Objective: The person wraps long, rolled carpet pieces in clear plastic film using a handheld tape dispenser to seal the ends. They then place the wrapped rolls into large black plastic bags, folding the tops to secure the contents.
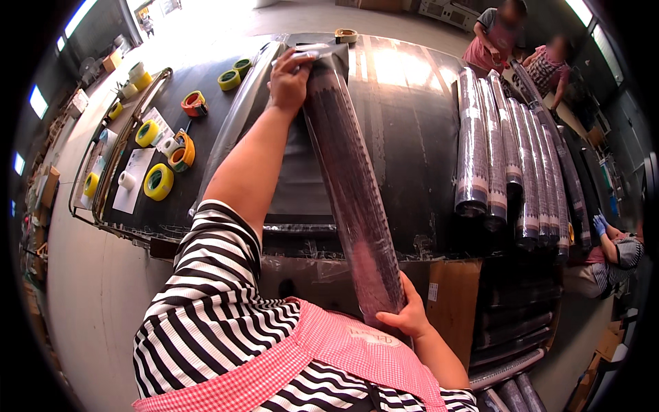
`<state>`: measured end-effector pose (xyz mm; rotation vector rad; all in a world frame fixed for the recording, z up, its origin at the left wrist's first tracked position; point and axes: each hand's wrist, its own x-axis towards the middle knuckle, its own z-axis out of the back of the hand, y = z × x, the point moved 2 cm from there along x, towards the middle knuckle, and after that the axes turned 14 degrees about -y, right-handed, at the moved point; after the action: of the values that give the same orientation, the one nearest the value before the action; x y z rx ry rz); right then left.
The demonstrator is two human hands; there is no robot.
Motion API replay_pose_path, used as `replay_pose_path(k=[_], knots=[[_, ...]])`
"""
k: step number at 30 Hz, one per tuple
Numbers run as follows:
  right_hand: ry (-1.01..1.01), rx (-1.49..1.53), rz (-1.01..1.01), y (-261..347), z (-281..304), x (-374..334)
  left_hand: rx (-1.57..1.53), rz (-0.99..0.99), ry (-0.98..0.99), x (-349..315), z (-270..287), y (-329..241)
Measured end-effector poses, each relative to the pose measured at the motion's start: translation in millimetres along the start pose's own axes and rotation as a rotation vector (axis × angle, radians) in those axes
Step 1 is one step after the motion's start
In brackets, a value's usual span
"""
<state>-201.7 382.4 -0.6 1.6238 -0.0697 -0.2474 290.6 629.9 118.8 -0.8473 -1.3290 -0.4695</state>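
Observation:
A long dark roll [353, 185], wrapped in shiny clear film and patterned along its edge, lies slantwise from the worktable's far side down toward my apron. At its far end my left hand [288, 81] is closed, fingers curled over the loose film [331, 53] and the roll's end. My right hand [406, 312] grips the near end from the right, thumb on top. Under the roll, the table carries a dark grey sheet [298, 182]; glossy clear film [237, 130] runs along that sheet's left side.
Several finished-looking wrapped rolls [473, 151] lie side by side on the table's right. Tape rolls [158, 182] and an orange tape dispenser [182, 152] sit on the left by a metal rail [103, 199]. A cardboard box [453, 302] holds more rolls below. Co-workers [498, 38] stand at the right.

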Motion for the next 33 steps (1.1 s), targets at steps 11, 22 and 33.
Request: replay_pose_path(k=[11, 22, 33], knots=[[-0.104, -0.36, 0.522, -8.2, -65.7, 93.5, -1.146, 0.978, 0.107, 116.5, -11.7, -7.6], [-0.137, 0.497, 0.309, 152.0, -119.5, 346.3, -1.34, 1.085, 0.139, 92.3, -32.8, -33.2], [-0.261, -0.228, 0.709, 221.6, -117.8, 410.9, -0.196, 0.278, -0.126, 86.1, 4.2, -70.8]])
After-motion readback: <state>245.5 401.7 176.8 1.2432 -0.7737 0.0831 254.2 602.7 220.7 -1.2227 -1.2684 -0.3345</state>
